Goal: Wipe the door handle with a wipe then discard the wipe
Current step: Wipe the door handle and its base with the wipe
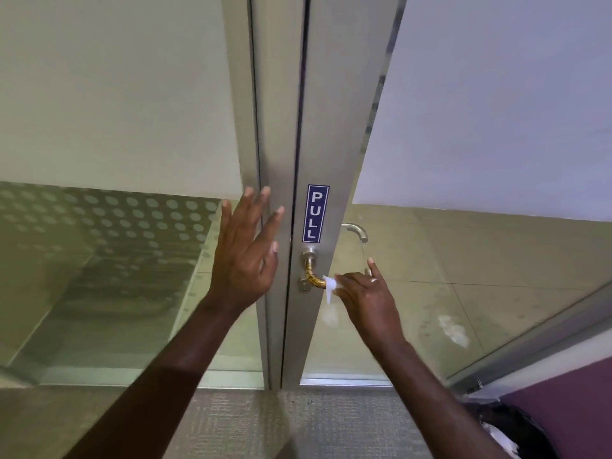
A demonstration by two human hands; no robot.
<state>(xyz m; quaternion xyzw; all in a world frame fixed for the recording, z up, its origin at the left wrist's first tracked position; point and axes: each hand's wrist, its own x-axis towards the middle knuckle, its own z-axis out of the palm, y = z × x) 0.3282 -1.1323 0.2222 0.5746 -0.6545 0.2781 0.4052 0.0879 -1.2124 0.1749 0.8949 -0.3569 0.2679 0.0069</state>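
Door handle [313, 276]: a lever on the aluminium door stile [326, 144] below the blue PULL sticker [315, 213], its long axis running rightward from the rosette. Right hand [362, 294], grip closed on a white wipe [330, 286], covers the lever's free end. Left hand [246, 250], fingers spread, lies flat on the left frame [265, 134]. A black bin bag [510, 432], cut off, sits near right.

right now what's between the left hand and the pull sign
In the head view, only bare metal frame and the dark vertical door gap lie between the left hand and the PULL sign.
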